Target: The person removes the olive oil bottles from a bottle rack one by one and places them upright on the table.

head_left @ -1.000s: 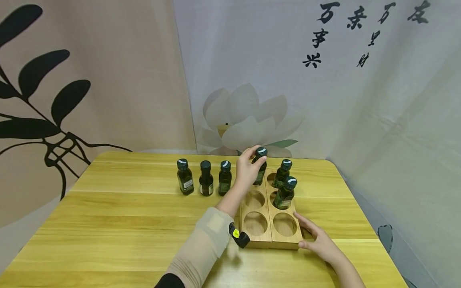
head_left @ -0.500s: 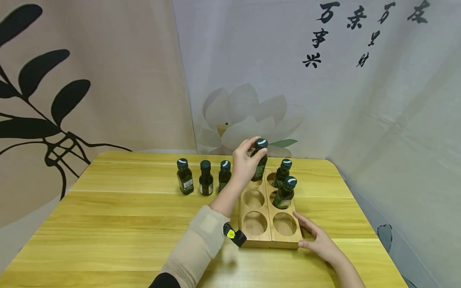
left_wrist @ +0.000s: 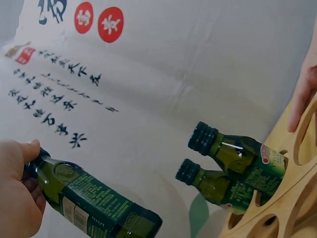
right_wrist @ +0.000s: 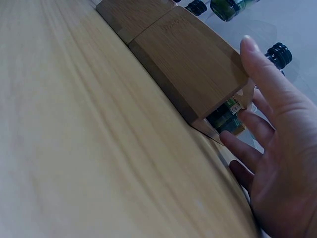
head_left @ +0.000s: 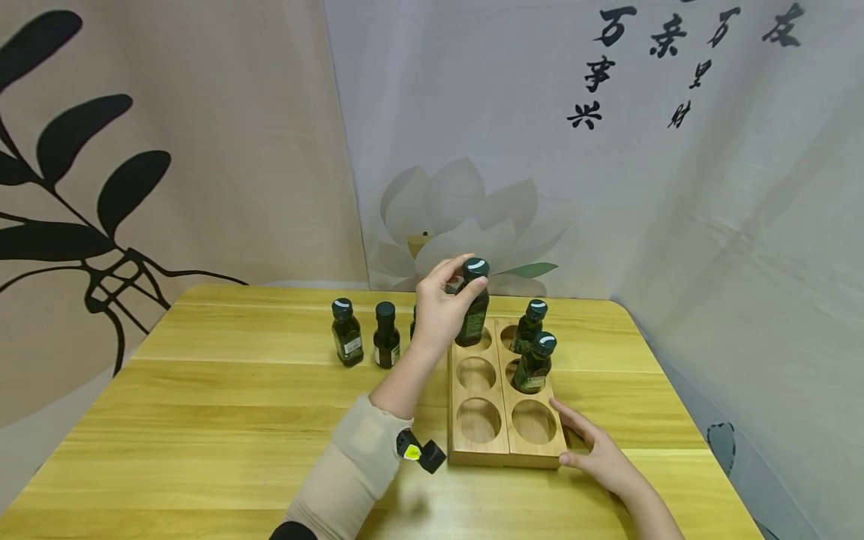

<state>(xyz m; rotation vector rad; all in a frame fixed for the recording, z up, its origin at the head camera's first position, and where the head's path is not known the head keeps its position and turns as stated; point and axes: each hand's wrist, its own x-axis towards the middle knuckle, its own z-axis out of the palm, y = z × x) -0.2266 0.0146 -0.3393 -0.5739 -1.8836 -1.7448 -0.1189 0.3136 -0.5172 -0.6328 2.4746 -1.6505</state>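
"What did your left hand point(head_left: 437, 309) grip, mid-frame?"
"A square-bodied dark-green glass bottle point(head_left: 474, 319); your right hand point(head_left: 597, 455), lower right, rested relaxed fingers against the smooth, round-holed pale-wood rack point(head_left: 499, 458)."

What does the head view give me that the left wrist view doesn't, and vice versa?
Only the head view: three bottles standing on the table, one partly hidden.
Only the left wrist view: two red circles on the backdrop.
Both: the bottle in the left grip, two bottles in the wooden rack, some of the right grip.
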